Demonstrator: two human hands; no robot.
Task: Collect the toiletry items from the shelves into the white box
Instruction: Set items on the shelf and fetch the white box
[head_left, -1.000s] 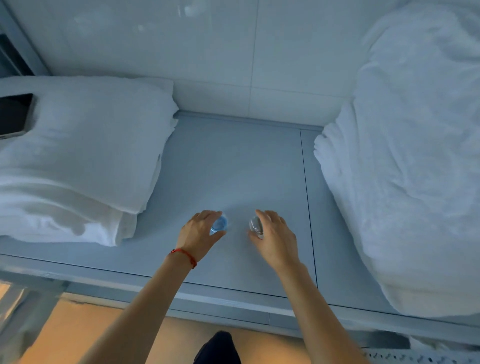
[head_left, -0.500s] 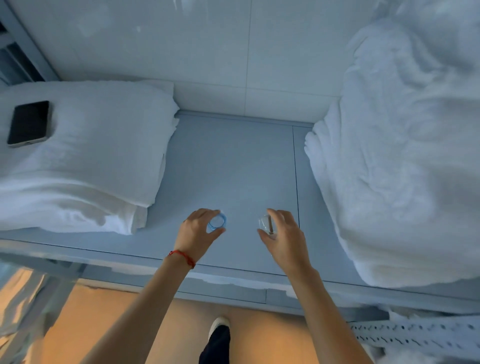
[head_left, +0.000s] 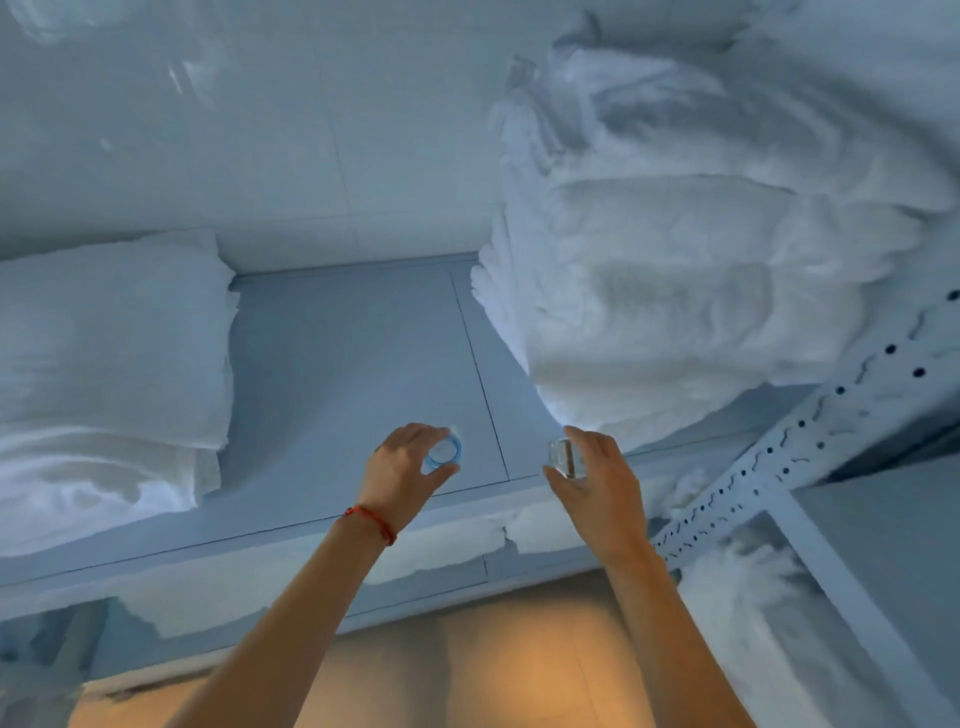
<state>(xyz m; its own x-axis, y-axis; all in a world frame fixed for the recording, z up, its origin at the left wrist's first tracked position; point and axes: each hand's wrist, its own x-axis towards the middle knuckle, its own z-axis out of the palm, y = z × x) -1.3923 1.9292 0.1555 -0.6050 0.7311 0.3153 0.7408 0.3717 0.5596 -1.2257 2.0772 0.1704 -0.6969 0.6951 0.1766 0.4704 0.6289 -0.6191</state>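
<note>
My left hand (head_left: 402, 475) grips a small clear blue-rimmed round container (head_left: 442, 453) between fingers and thumb, just above the front part of the grey shelf (head_left: 343, 374). A small clear item with a darker stripe (head_left: 563, 458) is pinched in my right hand (head_left: 597, 486), which hovers over the shelf's front edge. The two hands are level and about a hand's width apart. No white box is in view.
Folded white towels (head_left: 104, 353) are stacked on the shelf's left side. A large heap of white fluffy linen (head_left: 701, 270) fills the right side. A perforated white metal upright (head_left: 810, 447) runs diagonally at the right. Orange floor (head_left: 467, 670) shows below the shelf.
Both hands have drawn back toward the shelf's front edge, each keeping its small item. The view has swung right and tilted, and the phone on the left towels has left the frame.
</note>
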